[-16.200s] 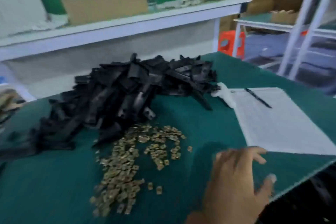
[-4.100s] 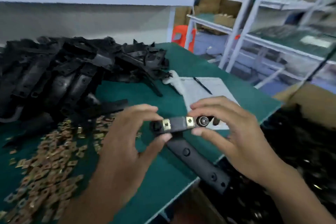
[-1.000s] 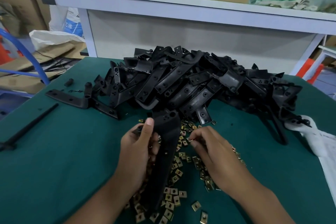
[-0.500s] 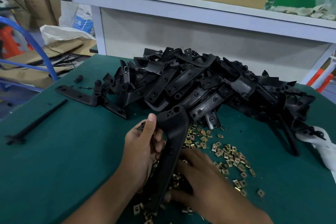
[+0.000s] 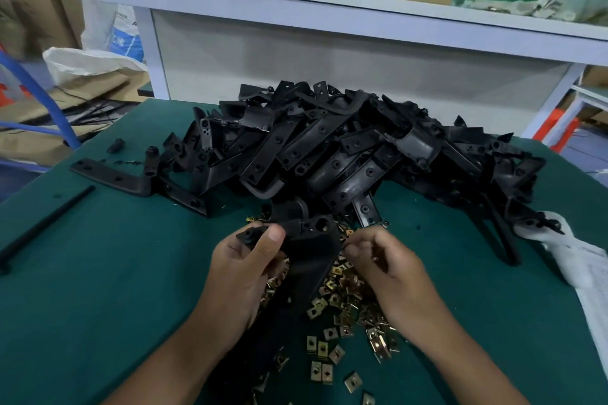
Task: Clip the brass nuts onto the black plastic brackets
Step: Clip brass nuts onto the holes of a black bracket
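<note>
The left hand (image 5: 245, 268) holds a long black bracket (image 5: 307, 260) near its upper end, thumb pressed across the top face and fingers curled underneath, so the bracket's holed end sticks up just beyond the thumb while its long body runs back down toward the person, between the two forearms. Just to the right of that grip the right hand (image 5: 378, 260) has its fingers curled inward with the fingertips drawn together right at the bracket's edge; it looks like a pinch on a small brass nut, but the nut itself is too small and hidden to be sure of. No nut can be seen seated on the held bracket from this angle, so I judge this piece to be at the start of its fitting, with the nut being brought up to the end. Under and below both hands lies the scatter of loose brass nuts (image 5: 342, 309), many of them, spreading down toward the near edge of the green table (image 5: 98, 289). Beyond the grip, further from the person, rises the big heap of brackets (image 5: 345, 148), none of which shows brass that I can make out. A lone bracket (image 5: 112, 176) lies off to the left of the heap. Going by the size of both piles, most of the job is left.
</note>
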